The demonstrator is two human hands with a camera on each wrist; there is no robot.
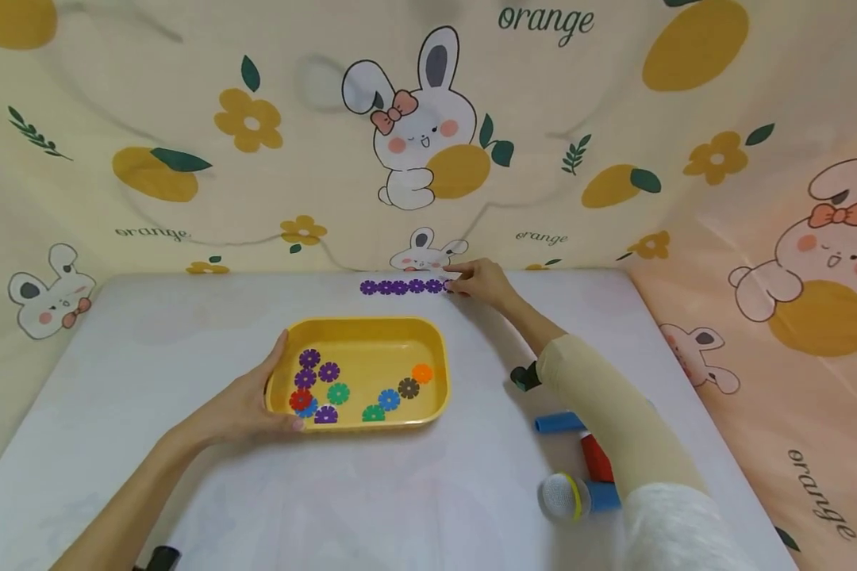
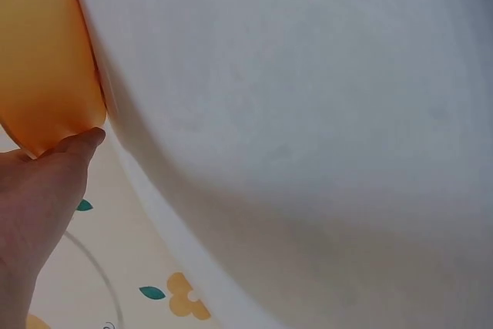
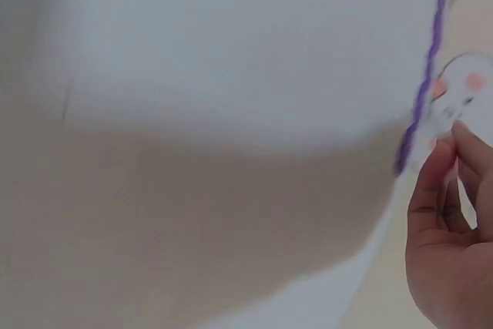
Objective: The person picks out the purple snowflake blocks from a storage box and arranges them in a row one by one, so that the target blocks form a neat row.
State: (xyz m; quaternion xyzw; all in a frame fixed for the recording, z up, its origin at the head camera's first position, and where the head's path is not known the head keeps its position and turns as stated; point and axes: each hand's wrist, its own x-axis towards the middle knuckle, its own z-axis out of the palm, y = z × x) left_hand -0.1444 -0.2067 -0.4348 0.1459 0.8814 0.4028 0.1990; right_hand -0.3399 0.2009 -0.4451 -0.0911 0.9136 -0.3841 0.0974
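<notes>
A yellow tray (image 1: 357, 331) stands on the table, with my left hand (image 1: 253, 404) gripping its left end. The thumb lies at the front corner and the fingers reach along the side. Inside are several slotted plastic discs: purple (image 1: 329, 372), green (image 1: 339, 393), blue (image 1: 389, 399), red (image 1: 301, 399), brown (image 1: 409, 388) and orange (image 1: 422, 373). Behind the tray, a row of purple discs (image 1: 400, 287) runs along the table's far edge. My right hand (image 1: 482, 284) is at the row's right end, its fingertips partly covering the last disc. In the right wrist view, its thumb and fingertips show close beside the row.
Under and beside my right forearm lie a toy microphone (image 1: 563, 497), a blue cylinder (image 1: 559, 422), a red block (image 1: 596, 457) and a dark object (image 1: 524, 377). A printed cloth (image 1: 257, 190) rises behind the white table (image 1: 371, 500).
</notes>
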